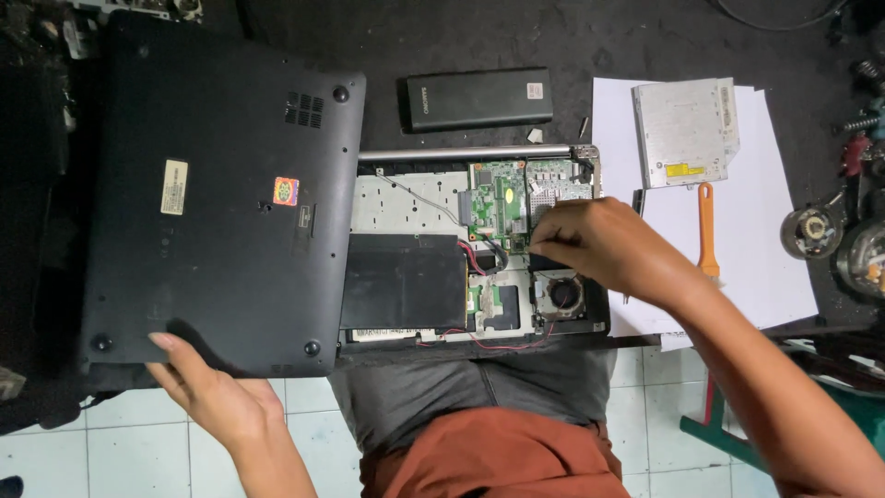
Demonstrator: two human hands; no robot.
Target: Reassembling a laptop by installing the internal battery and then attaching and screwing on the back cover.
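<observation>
Two bare hands work over an opened laptop [475,249] on a dark bench, seen from a head camera looking straight down. The left hand [207,387] reaches up from the lower left, its fingers slid under the near edge of the cover [217,189], a large black bottom panel lying to the left of the laptop and overlapping its left side; the thumb lies along the cover's lower edge, so the hand grips that edge loosely. The right hand [599,244] comes in from the lower right and rests over the laptop's right half, fingertips pinched together at the green board [502,198]; whether they hold anything small cannot be told. Inside the laptop a flat black pad [404,281] fills the lower left area, and a round fan [560,297] sits at the lower right, just below the right hand. Beyond the laptop's hinge lies a long black battery [479,98]. To the right, on white paper [770,231], rest a silver disc drive [687,132] and an orange-handled tool [706,226]. The person's grey and rust-coloured clothing shows below the bench edge, over pale floor tiles.
</observation>
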